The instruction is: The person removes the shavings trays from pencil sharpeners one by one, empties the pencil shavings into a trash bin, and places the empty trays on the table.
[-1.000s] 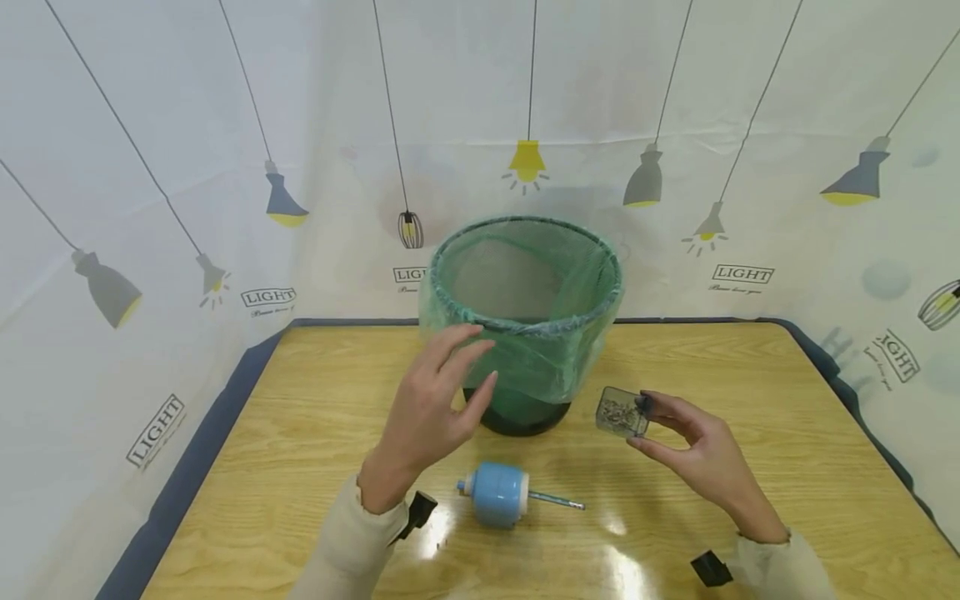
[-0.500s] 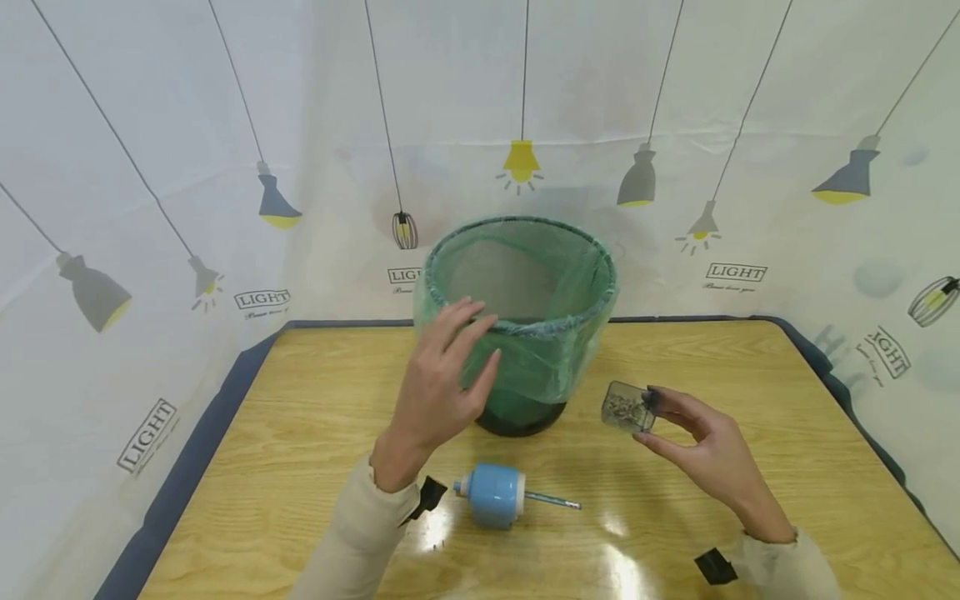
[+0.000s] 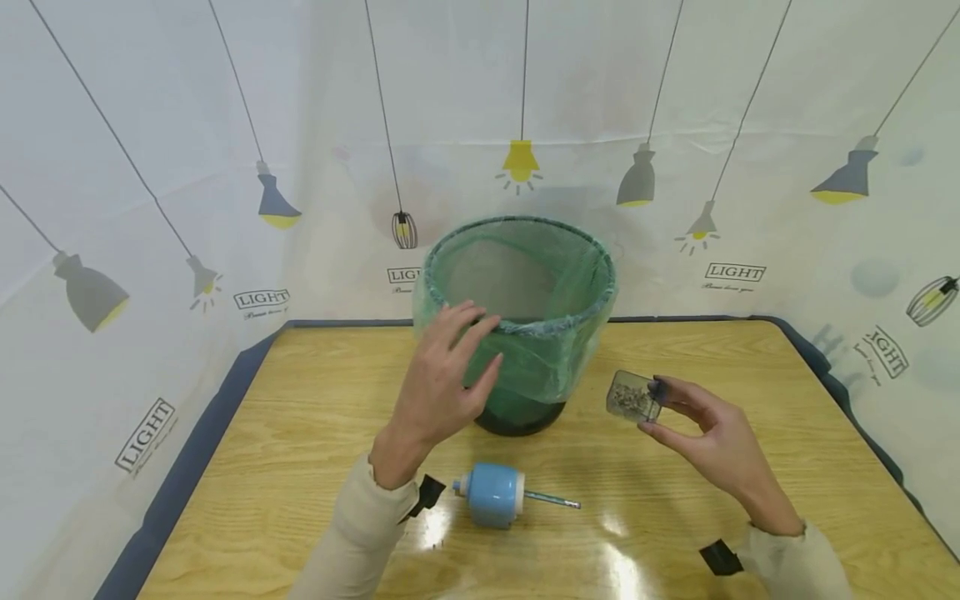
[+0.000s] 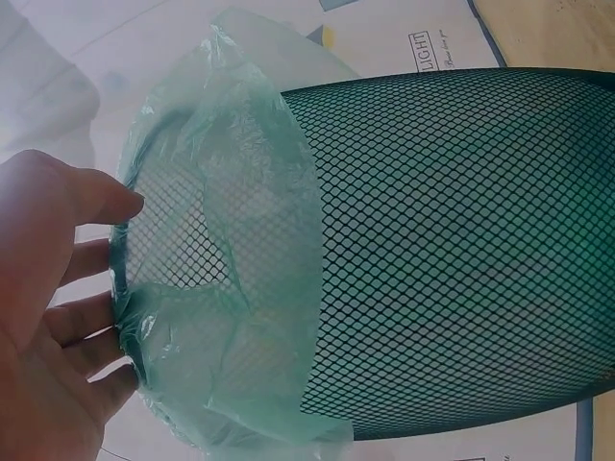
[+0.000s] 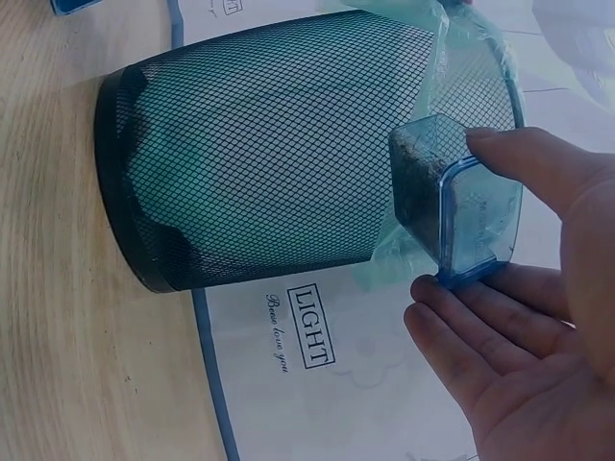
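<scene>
My right hand (image 3: 716,437) pinches a clear, bluish shavings drawer (image 3: 632,397) between thumb and fingers, to the right of the bin. Dark pencil shavings lie inside it, as the right wrist view also shows. A dark mesh wastebasket (image 4: 461,240), lined with a green plastic bag (image 3: 551,358) folded over its rim, stands at the middle of the table. My left hand (image 3: 438,387) has its relaxed, slightly bent fingers at the near left rim, thumb apart from them. Below that hand, a blue pencil sharpener (image 3: 493,496) lies on the table with a pencil (image 3: 552,499) stuck in it.
The wooden table (image 3: 285,467) runs back to a white cloth backdrop (image 3: 345,167) printed with lamps. Small dark specks (image 3: 438,545) lie near the sharpener. A dark wrist-camera mount (image 3: 722,557) hangs beside each sleeve.
My left hand has moved up to the bin's rim. My right hand has shifted slightly right and up, holding the shavings drawer. The sharpener stays where it was.
</scene>
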Tool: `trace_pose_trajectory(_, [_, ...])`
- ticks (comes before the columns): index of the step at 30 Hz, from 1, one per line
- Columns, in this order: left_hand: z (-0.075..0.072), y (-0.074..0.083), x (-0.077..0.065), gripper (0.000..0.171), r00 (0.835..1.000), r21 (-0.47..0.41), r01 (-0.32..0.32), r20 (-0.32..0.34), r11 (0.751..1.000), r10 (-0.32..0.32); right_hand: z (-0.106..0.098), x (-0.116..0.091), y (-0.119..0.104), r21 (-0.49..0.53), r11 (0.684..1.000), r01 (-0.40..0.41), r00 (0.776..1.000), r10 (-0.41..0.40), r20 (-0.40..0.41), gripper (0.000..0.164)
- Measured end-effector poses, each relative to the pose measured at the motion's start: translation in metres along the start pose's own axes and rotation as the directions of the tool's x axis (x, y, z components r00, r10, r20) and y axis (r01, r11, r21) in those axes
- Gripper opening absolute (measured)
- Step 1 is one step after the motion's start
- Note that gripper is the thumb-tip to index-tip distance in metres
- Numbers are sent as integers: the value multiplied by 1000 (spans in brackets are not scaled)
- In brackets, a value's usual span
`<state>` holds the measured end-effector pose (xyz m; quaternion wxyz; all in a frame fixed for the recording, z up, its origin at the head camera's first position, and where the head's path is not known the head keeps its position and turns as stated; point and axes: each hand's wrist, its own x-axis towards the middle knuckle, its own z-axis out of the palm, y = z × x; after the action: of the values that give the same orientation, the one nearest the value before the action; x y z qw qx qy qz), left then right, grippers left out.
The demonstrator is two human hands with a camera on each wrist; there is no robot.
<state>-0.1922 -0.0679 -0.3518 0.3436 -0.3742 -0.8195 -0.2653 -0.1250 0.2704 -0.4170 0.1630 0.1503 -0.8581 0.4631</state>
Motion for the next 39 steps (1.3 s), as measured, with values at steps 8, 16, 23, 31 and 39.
trace_pose_trajectory(8, [-1,-1,-1,41,1000,4,-1,18,1000,1,-3,5,-5,-3,1000,8,1000,-8,-10,61])
trace_pose_trajectory(16, [-2,-1,-1,44,999,7,7,40,1000,-8,-11,10,-12,-41,999,-25,999,23,-33,61])
trace_pose_trajectory(23, [-1,0,-2,46,998,9,17,57,1000,-18,-23,17,-22,-94,995,-40,998,34,-59,62])
trace_pose_trajectory(31, [0,0,-2,48,997,22,16,78,1000,-18,-32,26,-29,-108,994,-27,996,17,-90,63])
trace_pose_trajectory(39, [0,-2,-3,49,998,29,-6,65,1000,4,-36,35,-36,-117,993,-23,995,11,-102,64])
